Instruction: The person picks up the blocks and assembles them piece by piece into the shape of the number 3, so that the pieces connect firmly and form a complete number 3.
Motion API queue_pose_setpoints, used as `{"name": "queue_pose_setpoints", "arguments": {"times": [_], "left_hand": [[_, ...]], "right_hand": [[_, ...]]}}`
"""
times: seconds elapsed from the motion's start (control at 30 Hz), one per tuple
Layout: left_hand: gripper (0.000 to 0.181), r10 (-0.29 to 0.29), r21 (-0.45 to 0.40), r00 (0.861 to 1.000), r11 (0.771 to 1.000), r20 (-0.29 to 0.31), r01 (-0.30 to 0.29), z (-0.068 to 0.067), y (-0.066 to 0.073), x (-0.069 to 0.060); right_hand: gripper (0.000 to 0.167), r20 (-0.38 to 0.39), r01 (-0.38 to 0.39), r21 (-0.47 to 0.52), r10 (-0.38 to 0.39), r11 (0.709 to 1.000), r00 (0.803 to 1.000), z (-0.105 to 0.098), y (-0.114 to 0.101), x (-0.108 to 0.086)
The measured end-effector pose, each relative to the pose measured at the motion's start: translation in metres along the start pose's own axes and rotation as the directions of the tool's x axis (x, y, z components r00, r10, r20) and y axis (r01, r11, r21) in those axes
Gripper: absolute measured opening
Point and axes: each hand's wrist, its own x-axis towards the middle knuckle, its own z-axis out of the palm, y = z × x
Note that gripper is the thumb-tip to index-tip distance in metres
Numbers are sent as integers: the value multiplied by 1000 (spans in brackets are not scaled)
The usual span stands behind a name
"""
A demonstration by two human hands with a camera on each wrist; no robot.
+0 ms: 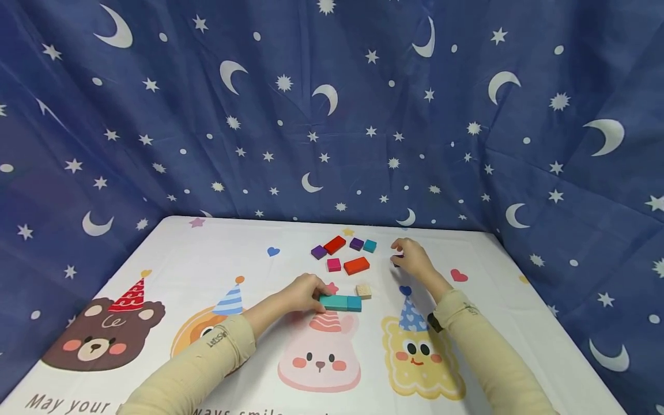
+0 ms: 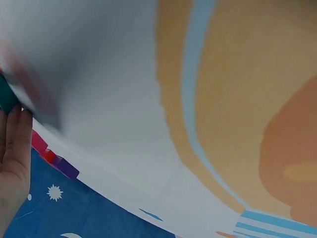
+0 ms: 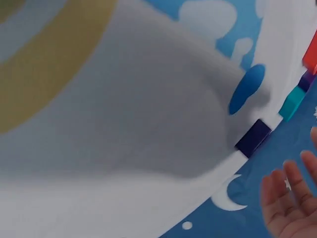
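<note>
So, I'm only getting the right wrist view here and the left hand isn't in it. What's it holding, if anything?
Observer: In the head view, the left hand grips the left end of a long teal block.
Operator: Is anything lined up with that block?
Observer: Yes, a shorter blue block sits at its right end.
Operator: And what's just beyond the pair?
Observer: A pale tan block, just past the blue block on the far side of the row.
</note>
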Motion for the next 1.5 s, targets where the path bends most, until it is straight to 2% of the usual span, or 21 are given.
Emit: {"name": "queue_pose_setpoints", "arguments": {"times": [0.17,0.23,0.5,0.63,0.83,1.07,1.5], "left_hand": [[32,33,-1,999,999,-1,-33,-1,1,1],[32,40,-4,999,999,3,-40,-1,1,1],[32,38,3,999,999,-7,-38,0,-3,-1],[32,49,4,999,999,-14,-49,-1,-2,0],[32,27,10,999,1000,-19,-27,-1,-3,1],[31,21,-3,1000,1000,-12,-21,1,-4,-1],[32,29,9,1000,1000,-13,-29,0,-2,0]], "right_hand": [[51,-95,-123,-23,121,992,988,-2,12,2],[54,-105,-162,-14,159,987,982,-1,15,3],[57,-15,-215,-45,215,976,977,2,14,6],[56,40,-207,-49,209,977,977,3,15,6],[57,71,-154,-44,156,987,985,3,18,4],[48,132,-89,-72,98,993,986,1,28,4],[40,119,-96,-90,107,991,987,0,32,11]]}}
